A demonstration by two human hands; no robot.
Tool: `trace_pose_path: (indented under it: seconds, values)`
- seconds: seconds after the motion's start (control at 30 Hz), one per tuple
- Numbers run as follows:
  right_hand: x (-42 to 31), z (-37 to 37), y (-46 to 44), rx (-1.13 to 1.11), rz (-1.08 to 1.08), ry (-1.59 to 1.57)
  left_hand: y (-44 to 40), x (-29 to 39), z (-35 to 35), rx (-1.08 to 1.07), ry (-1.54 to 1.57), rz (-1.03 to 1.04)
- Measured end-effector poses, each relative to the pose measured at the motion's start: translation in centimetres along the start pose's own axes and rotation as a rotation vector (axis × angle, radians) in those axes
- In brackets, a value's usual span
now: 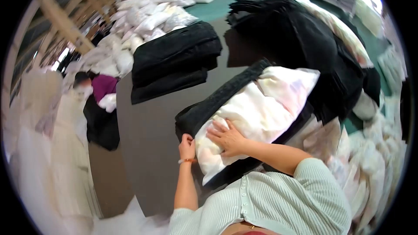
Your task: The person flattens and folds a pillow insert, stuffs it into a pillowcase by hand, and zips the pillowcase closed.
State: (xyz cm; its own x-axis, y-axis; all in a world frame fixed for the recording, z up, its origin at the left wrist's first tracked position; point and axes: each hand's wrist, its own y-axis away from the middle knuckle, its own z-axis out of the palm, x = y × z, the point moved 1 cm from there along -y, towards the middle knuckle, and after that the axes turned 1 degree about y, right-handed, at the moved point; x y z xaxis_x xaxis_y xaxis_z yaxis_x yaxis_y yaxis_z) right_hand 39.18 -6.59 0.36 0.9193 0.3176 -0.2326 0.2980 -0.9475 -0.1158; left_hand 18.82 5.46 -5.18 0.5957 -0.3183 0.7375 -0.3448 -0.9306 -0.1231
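Note:
A plump white pillow-like bag [257, 104] lies slantwise on the grey table, its thin, see-through-looking corner pointing to the upper right. Black cloth [226, 89] lies beneath it and is turned up along its far long side. My right hand [228, 139] presses flat on the near half of the bag, fingers spread. At the bag's left end, my left hand [187, 148] has its fingers curled in at the edge of the black cloth. The fingertips are partly hidden there. An orange band circles the left wrist.
A folded black cloth stack [176, 56] lies farther back on the grey table [152, 148]. A large black cloth pile [300, 39] rises at the right. White sacks [148, 21] heap up behind. Another person [102, 89] in purple is at the left, beyond the table.

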Motion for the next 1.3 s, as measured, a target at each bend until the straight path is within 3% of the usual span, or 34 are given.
trace_pose_path:
  seconds: [0.03,0.1,0.13,0.17,0.2,0.23,0.27,0.3,0.33,0.37,0.4,0.47,0.53,0.6,0.7,0.73,0.8,0.83,0.87,0.93,0.97,1.0,1.07,1.17,1.2,1.3]
  values:
    - [0.3,-0.6,0.8,0.014,0.049,-0.025,1.2,0.9,-1.0,-0.007,0.041,-0.011]
    - [2.6,-2.5,2.8,-0.078,-0.188,-0.308,3.8,2.1,-2.2,0.032,0.162,0.019]
    - [5.4,-2.8,4.4,0.111,-0.095,-0.761,5.3,2.4,-2.7,0.086,0.247,0.053]
    - [6.3,-6.5,7.2,0.269,0.232,-0.983,6.5,3.0,-3.4,0.097,0.192,0.111]
    - [8.5,-9.4,9.9,0.588,0.384,-0.781,7.5,3.9,-4.2,0.121,0.144,0.170]
    - [13.0,-8.7,12.2,1.068,0.359,-0.483,8.5,5.3,-5.0,0.146,0.099,0.195]
    - [15.1,-9.6,15.6,1.204,0.837,-1.003,8.9,6.5,-5.0,0.133,0.093,0.199]
    - [18.7,-8.2,18.3,1.477,0.735,-0.901,9.2,7.6,-5.1,0.142,0.166,0.234]
    - [20.0,-8.3,20.9,1.528,0.950,-0.600,9.4,9.2,-5.0,0.152,0.242,0.269]
    - [22.4,-6.2,22.6,1.510,1.103,-0.601,9.2,12.3,-4.3,0.106,0.292,0.312]
    - [22.3,-5.9,22.5,1.332,1.190,-0.638,8.6,15.5,-3.3,0.014,0.284,0.421]
    - [21.2,-6.1,20.9,1.114,1.275,-1.462,6.9,20.7,-0.3,-0.203,0.169,0.683]
    - [19.7,-6.1,18.8,1.069,1.182,-1.417,5.4,26.6,4.0,-0.436,0.188,0.727]
    - [19.4,-7.0,17.7,1.234,0.872,-1.730,3.2,31.4,9.0,-0.412,0.110,0.914]
    - [19.3,-6.2,15.9,1.151,0.409,-2.005,-1.5,35.9,16.3,-0.220,0.030,0.954]
    - [18.4,-6.4,15.2,1.154,0.376,-2.147,-2.6,36.8,18.2,-0.038,-0.181,0.928]
    - [18.7,-5.1,15.0,1.182,0.265,-2.233,-5.5,36.4,19.9,0.012,-0.491,0.897]
    - [20.1,-2.7,15.0,1.179,0.353,-2.200,-7.0,35.1,20.1,-0.064,-0.473,0.881]
    - [20.6,-1.7,15.4,1.134,0.641,-2.050,-8.5,34.1,20.3,-0.136,-0.453,0.862]
    - [21.1,1.2,14.4,1.067,0.753,-1.531,-9.1,33.4,19.4,-0.107,-0.314,0.965]
    - [21.1,2.2,13.8,0.980,0.740,-1.462,-9.0,33.3,18.9,-0.137,-0.219,0.897]
    - [20.8,1.9,13.1,1.039,0.579,-0.885,-9.0,33.1,18.3,-0.157,-0.127,0.821]
    - [21.4,1.1,12.3,1.014,0.362,-0.475,-8.9,32.6,17.9,-0.132,-0.101,0.767]
    - [24.6,3.4,10.6,0.597,0.298,-0.245,-9.5,31.3,17.9,-0.100,-0.123,0.763]
    - [24.9,3.1,10.6,0.386,0.222,0.035,-9.3,31.2,17.8,-0.080,-0.178,0.734]
    - [23.9,0.9,10.1,0.078,0.291,0.216,-8.9,31.0,18.0,-0.064,-0.099,0.793]
